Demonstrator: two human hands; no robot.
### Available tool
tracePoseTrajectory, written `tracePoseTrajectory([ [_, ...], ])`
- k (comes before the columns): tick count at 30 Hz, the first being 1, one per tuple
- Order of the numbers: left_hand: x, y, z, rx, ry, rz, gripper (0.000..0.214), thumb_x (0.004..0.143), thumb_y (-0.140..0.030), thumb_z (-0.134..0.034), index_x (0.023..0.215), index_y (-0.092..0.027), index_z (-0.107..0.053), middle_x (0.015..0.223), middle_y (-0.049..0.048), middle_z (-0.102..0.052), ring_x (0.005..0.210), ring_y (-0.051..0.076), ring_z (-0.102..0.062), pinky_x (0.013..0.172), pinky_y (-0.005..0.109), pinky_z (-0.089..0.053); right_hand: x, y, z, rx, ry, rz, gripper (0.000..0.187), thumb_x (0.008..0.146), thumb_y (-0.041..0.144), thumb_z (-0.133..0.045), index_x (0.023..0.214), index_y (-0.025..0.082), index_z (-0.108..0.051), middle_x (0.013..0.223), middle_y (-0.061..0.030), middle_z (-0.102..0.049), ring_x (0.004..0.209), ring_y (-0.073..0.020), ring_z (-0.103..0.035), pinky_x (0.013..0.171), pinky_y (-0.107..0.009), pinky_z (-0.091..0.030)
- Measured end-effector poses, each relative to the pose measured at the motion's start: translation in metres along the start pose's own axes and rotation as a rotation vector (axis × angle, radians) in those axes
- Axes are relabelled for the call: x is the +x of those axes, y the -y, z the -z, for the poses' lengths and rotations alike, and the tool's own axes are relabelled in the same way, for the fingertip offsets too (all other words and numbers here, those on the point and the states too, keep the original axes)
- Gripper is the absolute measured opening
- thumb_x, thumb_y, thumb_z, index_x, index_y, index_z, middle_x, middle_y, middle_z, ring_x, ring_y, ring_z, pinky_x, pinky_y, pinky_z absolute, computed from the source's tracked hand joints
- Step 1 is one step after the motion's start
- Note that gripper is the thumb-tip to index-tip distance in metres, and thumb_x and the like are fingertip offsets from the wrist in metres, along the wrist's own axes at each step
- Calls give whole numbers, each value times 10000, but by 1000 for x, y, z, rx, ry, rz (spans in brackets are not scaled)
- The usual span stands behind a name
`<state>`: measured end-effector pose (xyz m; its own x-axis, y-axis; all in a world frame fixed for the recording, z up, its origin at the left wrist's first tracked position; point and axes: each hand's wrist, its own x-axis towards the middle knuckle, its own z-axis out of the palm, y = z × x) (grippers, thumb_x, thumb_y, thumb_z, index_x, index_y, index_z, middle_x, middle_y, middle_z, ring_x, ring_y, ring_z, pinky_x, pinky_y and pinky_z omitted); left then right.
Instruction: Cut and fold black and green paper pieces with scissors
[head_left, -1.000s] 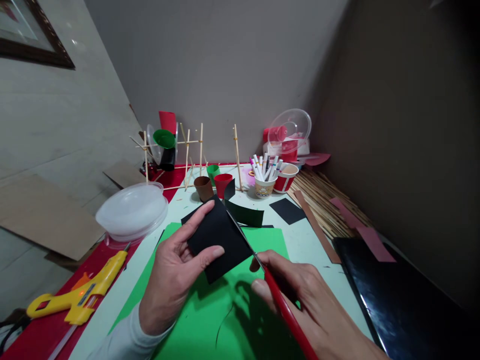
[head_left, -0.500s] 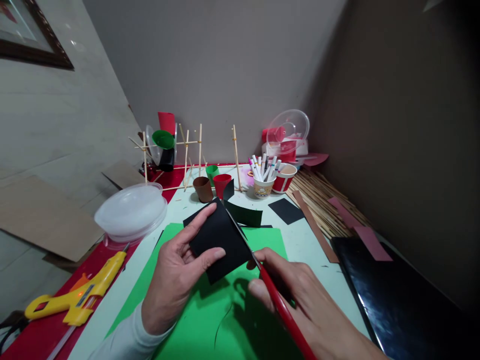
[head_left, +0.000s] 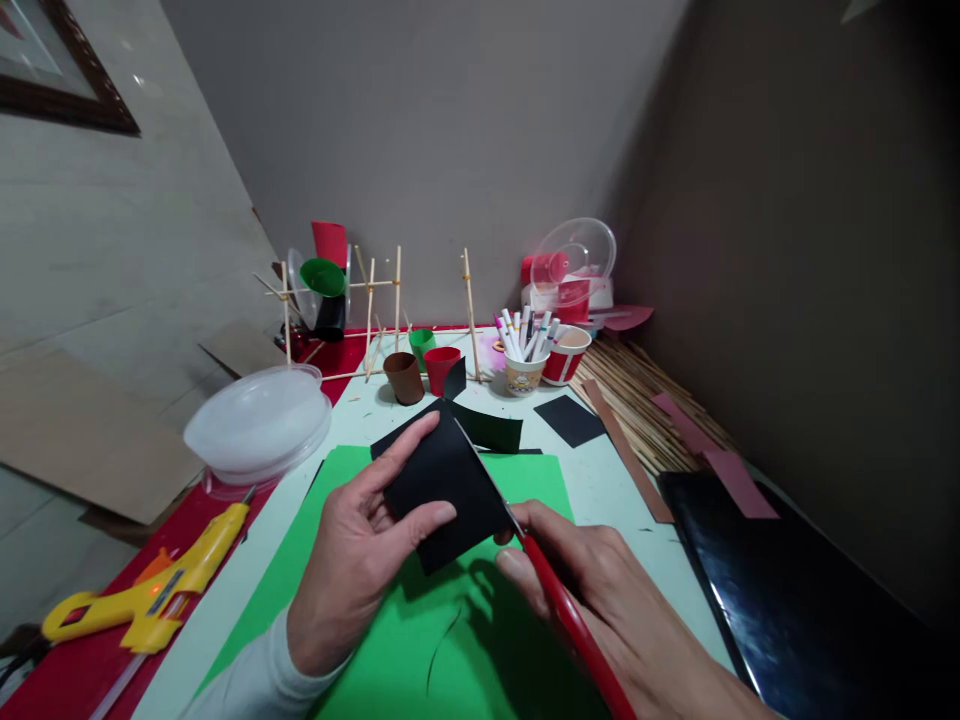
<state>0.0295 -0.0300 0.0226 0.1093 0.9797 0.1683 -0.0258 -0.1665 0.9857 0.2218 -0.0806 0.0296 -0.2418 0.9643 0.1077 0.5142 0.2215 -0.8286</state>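
My left hand [head_left: 367,540] pinches a piece of black paper [head_left: 450,490], thumb in front and index finger along its upper left edge. In my right hand [head_left: 592,590] are red-handled scissors [head_left: 570,620], with the blades lying along the right edge of the black paper. Both hands are above a green sheet [head_left: 397,660], where a thin dark sliver [head_left: 442,650] lies. A curled black strip [head_left: 487,428] is just behind the held paper.
A yellow glue gun [head_left: 165,580] and clear plastic lids [head_left: 259,420] are at the left. Behind stand a stick frame [head_left: 371,320], paper tubes [head_left: 405,378] and a cup of markers [head_left: 525,375]. Bamboo sticks [head_left: 645,400] and a glossy black folder [head_left: 765,570] are at the right.
The black paper and my left hand have shifted slightly right and down. The scissors still lie along the paper's right edge, and the whole view has moved a little.
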Motion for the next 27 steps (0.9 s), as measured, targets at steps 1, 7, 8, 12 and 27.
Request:
tracePoseTrajectory([
  [1, 0, 0, 0, 13, -4, -1, 664, 718, -272, -837, 1344, -313, -619, 1318, -7, -688, 1111, 218, -688, 868, 199, -561, 0, -1, 0, 0, -1, 2, 251, 1000, 427, -453, 849, 249, -546, 613, 49, -557, 547, -145, -518, 574, -234, -422],
  [7, -1, 0, 0, 18, 23, 11, 646, 721, -275, -837, 1330, -337, -630, 1244, -37, -728, 1059, 187, -705, 847, 166, -554, 4, -2, 2, 27, 47, -29, 203, 970, 420, -503, 890, 237, -534, 592, 69, -516, 532, -129, -454, 565, -228, -383],
  [8, -2, 1, 0, 18, 29, 11, 644, 725, -272, -835, 1331, -340, -628, 1246, -39, -727, 1060, 186, -704, 852, 168, -552, 5, -1, 3, 37, 58, -38, 204, 969, 420, -509, 888, 234, -530, 582, 76, -498, 525, -123, -434, 558, -226, -370],
  [12, -2, 1, 1, 37, 35, 26, 661, 727, -275, -833, 1347, -336, -613, 1244, -36, -728, 1078, 193, -697, 845, 168, -555, 6, 0, 3, 78, 77, -55, 205, 970, 415, -506, 898, 225, -528, 576, 86, -448, 515, -112, -380, 533, -226, -329],
  [27, -2, -5, -5, -14, 49, 13, 580, 695, -201, -846, 1238, -337, -694, 1143, -54, -768, 963, 150, -735, 782, 126, -557, 8, 2, 4, 81, 64, -74, 182, 953, 395, -507, 918, 220, -542, 627, 64, -512, 550, -122, -418, 565, -241, -348],
])
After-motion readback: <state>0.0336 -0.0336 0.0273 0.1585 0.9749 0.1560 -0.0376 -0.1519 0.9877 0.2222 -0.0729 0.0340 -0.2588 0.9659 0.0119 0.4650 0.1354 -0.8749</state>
